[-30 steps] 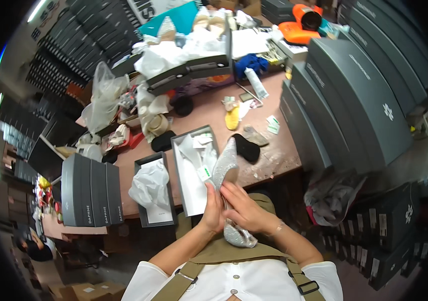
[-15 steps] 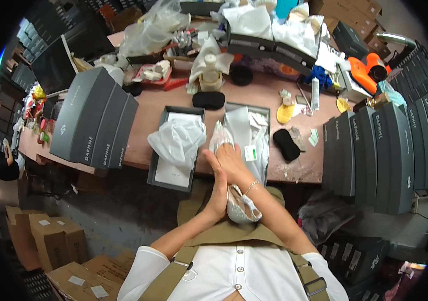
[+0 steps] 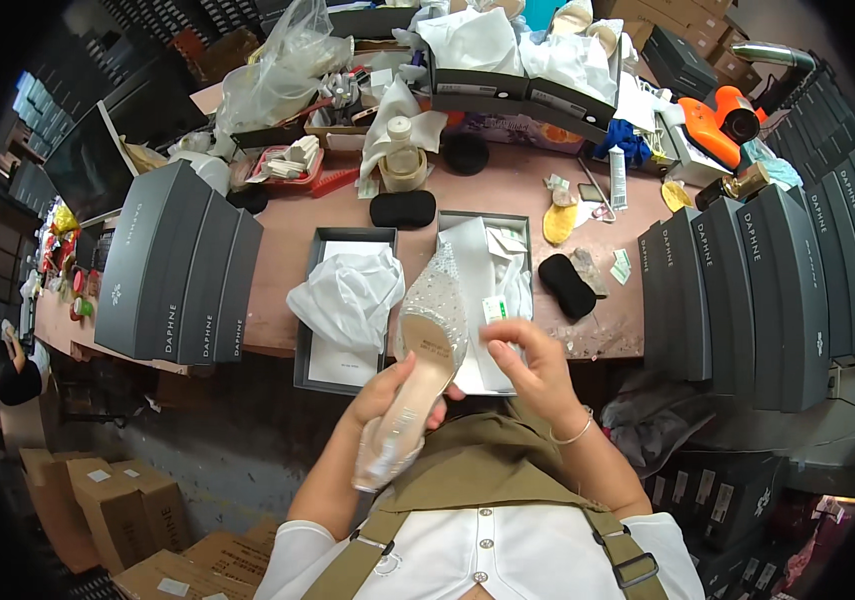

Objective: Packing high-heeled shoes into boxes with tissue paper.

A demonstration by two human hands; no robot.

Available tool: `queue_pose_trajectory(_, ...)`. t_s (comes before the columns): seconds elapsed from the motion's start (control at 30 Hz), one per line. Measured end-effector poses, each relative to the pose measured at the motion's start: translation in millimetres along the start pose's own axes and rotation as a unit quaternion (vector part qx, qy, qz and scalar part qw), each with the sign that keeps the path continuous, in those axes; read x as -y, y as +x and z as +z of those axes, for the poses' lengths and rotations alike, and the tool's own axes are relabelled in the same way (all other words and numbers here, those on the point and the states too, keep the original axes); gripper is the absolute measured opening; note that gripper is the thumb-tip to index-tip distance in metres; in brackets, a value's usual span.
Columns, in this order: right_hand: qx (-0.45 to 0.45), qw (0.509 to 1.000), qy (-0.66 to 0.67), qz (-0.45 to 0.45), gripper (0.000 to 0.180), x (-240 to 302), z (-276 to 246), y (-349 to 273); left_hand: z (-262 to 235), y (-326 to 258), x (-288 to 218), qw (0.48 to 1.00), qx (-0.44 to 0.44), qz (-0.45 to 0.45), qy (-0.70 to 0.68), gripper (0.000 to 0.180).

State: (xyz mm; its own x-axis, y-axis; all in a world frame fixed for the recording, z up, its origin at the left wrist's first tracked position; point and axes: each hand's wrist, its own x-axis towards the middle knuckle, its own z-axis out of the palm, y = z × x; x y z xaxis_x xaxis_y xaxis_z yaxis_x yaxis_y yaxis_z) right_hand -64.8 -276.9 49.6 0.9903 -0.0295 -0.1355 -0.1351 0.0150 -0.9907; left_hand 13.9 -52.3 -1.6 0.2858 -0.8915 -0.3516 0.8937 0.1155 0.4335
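Note:
A pointed-toe shoe [image 3: 431,352] with a sparkly, clear-looking upper and a beige insole is held by my left hand [image 3: 384,392], gripped around its middle. Its toe points away from me and its heel end, with a strap, lies toward my lap. To the right of the shoe, apart from it, my right hand [image 3: 535,372] is raised with loosely bent fingers and nothing visible in them. Beyond the shoe is an open grey shoebox [image 3: 524,222] with white tissue and small packets. Left of it, another grey box part [image 3: 305,300] bears crumpled white tissue [image 3: 349,290].
Closed grey shoeboxes stand in rows at the left [image 3: 172,265] and right [image 3: 737,300]. Black oval pads [image 3: 403,210] lie on the pinkish table [image 3: 292,215]. Toward the back are a bottle [image 3: 400,140], a red basket [image 3: 287,165] and an orange tool [image 3: 707,133].
My right hand has come out of the shoe and moved off to the right. My left hand, earlier flat against the other hand, now grips the shoe, its insole turned up into view.

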Motion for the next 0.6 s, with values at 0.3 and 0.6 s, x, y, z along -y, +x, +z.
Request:
queue_pose_trajectory(0.3, 0.164, 0.931, 0.326, 0.014, 0.085, -21, 13, 25, -15, -39, 25, 0.964, 0.098, -0.141, -0.203, 0.055)
queue_pose_trajectory(0.6, 0.198, 0.953, 0.227, 0.029, 0.072, -9, 15, 11, -21, -52, 7, 0.985, 0.009, -0.175, -0.010, 0.055)
